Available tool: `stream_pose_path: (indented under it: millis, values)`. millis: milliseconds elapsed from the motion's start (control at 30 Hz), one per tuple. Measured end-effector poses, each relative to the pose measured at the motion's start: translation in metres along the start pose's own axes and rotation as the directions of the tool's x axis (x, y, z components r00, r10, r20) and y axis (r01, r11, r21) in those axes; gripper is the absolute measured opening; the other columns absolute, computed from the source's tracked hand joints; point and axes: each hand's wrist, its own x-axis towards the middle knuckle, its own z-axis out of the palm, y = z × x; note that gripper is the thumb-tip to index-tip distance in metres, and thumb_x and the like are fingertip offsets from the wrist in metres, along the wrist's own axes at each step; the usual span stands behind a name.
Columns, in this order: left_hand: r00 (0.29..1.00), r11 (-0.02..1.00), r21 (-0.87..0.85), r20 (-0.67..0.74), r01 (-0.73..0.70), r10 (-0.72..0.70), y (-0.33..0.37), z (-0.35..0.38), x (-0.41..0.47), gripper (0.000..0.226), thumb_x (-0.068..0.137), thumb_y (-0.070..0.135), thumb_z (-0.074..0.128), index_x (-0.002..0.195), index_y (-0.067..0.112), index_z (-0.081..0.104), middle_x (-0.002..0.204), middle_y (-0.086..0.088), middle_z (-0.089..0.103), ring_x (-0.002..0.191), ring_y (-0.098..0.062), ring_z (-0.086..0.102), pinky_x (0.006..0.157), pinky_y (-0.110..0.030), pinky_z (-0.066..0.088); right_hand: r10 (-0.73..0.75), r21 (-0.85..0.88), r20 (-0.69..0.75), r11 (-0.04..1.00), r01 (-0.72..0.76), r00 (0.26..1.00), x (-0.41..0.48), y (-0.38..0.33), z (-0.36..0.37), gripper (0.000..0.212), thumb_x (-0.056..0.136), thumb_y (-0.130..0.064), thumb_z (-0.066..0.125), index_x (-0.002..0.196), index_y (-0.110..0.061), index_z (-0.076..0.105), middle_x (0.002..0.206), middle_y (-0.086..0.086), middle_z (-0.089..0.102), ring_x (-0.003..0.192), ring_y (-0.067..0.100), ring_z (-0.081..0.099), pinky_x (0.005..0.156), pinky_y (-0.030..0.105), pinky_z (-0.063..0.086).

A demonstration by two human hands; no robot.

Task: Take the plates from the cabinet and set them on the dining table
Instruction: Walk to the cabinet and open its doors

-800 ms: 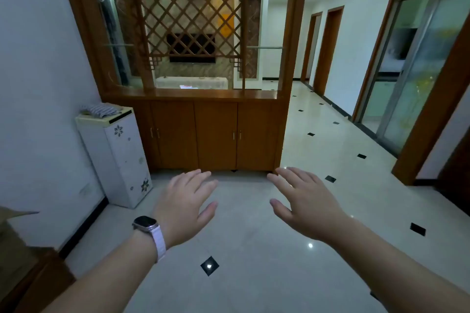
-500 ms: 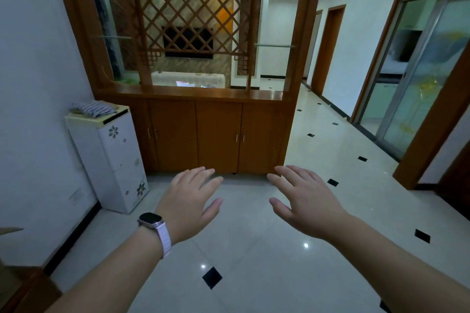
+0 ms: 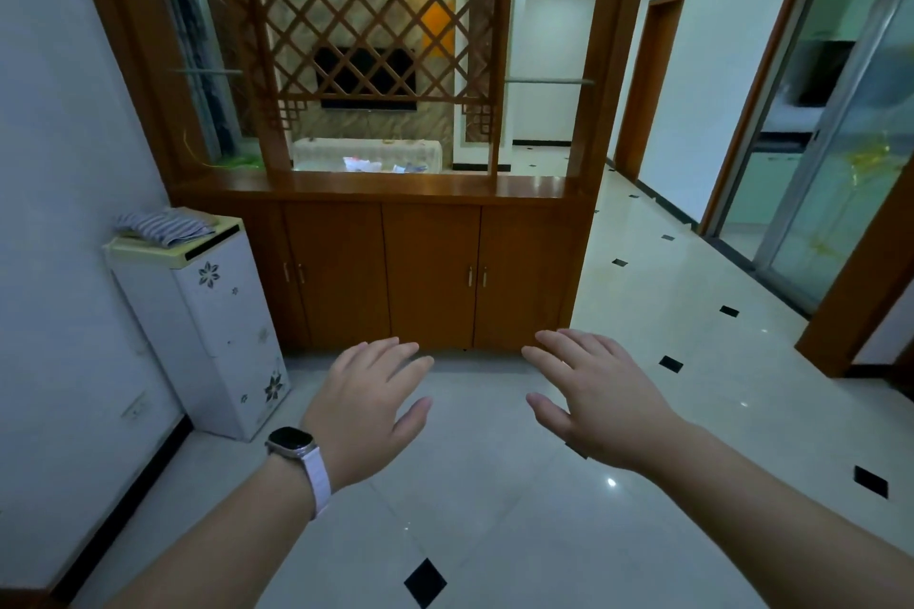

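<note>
A brown wooden cabinet (image 3: 430, 272) stands ahead across the tiled floor, under a lattice room divider. Its doors are all closed, with small metal handles. No plates and no dining table are in view. My left hand (image 3: 368, 403), with a watch on its wrist, is held out palm down with fingers spread and holds nothing. My right hand (image 3: 598, 393) is held out the same way beside it, also holding nothing. Both hands hover above the floor, short of the cabinet doors.
A white appliance with flower prints (image 3: 207, 326) stands at the left wall beside the cabinet, with folded striped cloth (image 3: 163, 225) on top. A corridor with wooden doors runs past the cabinet's right end. Sliding glass doors (image 3: 841, 153) are at the right.
The cabinet has grown larger and closer in view as I walk toward it. Both hands stay out in front, spread and holding nothing.
</note>
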Motion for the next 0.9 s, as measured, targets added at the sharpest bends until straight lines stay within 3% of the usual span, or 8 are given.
stream_pose_path:
  millis: [133, 400, 533, 900]
  values:
    - [1.000, 1.000, 0.029, 0.005, 0.006, -0.006, -0.017, 0.026, 0.042, 0.043, 0.091, 0.045, 0.045, 0.121, 0.021, 0.064, 0.122, 0.000, 0.065, 0.116, -0.024, 0.058, 0.097, -0.045, 0.047, -0.002, 0.042, -0.007, 0.999, 0.002, 1.000, 0.048, 0.033, 0.028, 0.060, 0.093, -0.061, 0.027, 0.140, -0.030, 0.048, 0.145, -0.003, 0.051, 0.135, 0.023, 0.045, 0.110, 0.043, 0.034]
    - [0.999, 0.996, 0.088, 0.037, -0.015, 0.012, -0.037, 0.077, 0.173, 0.045, 0.088, 0.045, 0.044, 0.120, 0.022, 0.066, 0.119, 0.000, 0.067, 0.113, -0.024, 0.062, 0.095, -0.045, 0.048, 0.004, 0.053, -0.079, 0.999, 0.001, 0.997, 0.143, 0.127, 0.070, 0.052, 0.091, -0.057, 0.041, 0.132, -0.028, 0.057, 0.132, -0.001, 0.062, 0.124, 0.023, 0.056, 0.101, 0.043, 0.045]
    - [0.999, 0.996, 0.092, 0.041, -0.006, 0.003, -0.040, 0.106, 0.224, 0.047, 0.088, 0.046, 0.042, 0.120, 0.021, 0.066, 0.119, -0.001, 0.068, 0.112, -0.024, 0.063, 0.094, -0.045, 0.048, -0.004, 0.046, -0.086, 0.999, 0.008, 0.996, 0.183, 0.170, 0.084, 0.054, 0.091, -0.056, 0.038, 0.132, -0.027, 0.057, 0.133, 0.000, 0.062, 0.124, 0.024, 0.056, 0.101, 0.044, 0.044]
    - [0.997, 0.999, 0.036, 0.081, 0.004, -0.007, -0.091, 0.179, 0.303, 0.046, 0.089, 0.047, 0.044, 0.124, 0.023, 0.063, 0.123, 0.001, 0.065, 0.117, -0.021, 0.060, 0.099, -0.044, 0.046, 0.001, 0.067, -0.059, 0.998, 0.003, 0.998, 0.275, 0.212, 0.129, 0.055, 0.091, -0.057, 0.036, 0.132, -0.027, 0.057, 0.133, 0.000, 0.061, 0.124, 0.024, 0.056, 0.102, 0.043, 0.043]
